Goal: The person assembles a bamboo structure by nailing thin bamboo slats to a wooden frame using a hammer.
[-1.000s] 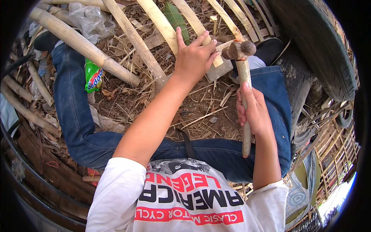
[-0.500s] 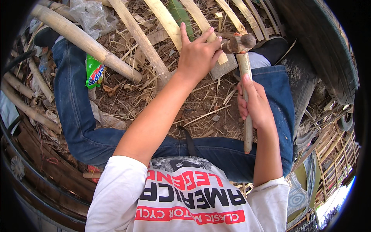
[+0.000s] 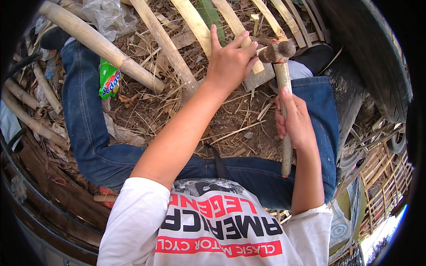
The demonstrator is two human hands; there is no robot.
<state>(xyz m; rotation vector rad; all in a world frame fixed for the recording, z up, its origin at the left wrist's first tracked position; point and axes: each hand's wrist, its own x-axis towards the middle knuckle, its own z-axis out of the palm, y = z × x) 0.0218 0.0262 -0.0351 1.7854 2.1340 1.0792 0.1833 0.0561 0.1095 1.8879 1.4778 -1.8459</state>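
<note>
My right hand (image 3: 296, 120) grips the pale wooden handle of a hammer (image 3: 281, 75), whose dark metal head (image 3: 276, 52) hovers just right of my left fingertips. My left hand (image 3: 230, 62) presses down on a split bamboo strip (image 3: 238, 32) that crosses a flat wooden block (image 3: 258, 79). The fingers pinch near the hammer head; whatever small thing they hold is hidden. More bamboo strips (image 3: 165, 43) fan out across the dirt in front of me. I sit on the ground with my legs in blue jeans (image 3: 84, 119) spread around the work.
A thick bamboo pole (image 3: 95, 42) lies at the upper left beside a green snack wrapper (image 3: 109, 80) and a crumpled clear plastic bag (image 3: 106, 15). Dry straw and leaves cover the dirt. A dark curved wall (image 3: 372, 57) rises at right, with woven bamboo frames (image 3: 381, 177) below it.
The hammer head has come in closer to my left fingers. My left hand has stayed pressed on the strip, and the view has shifted slightly.
</note>
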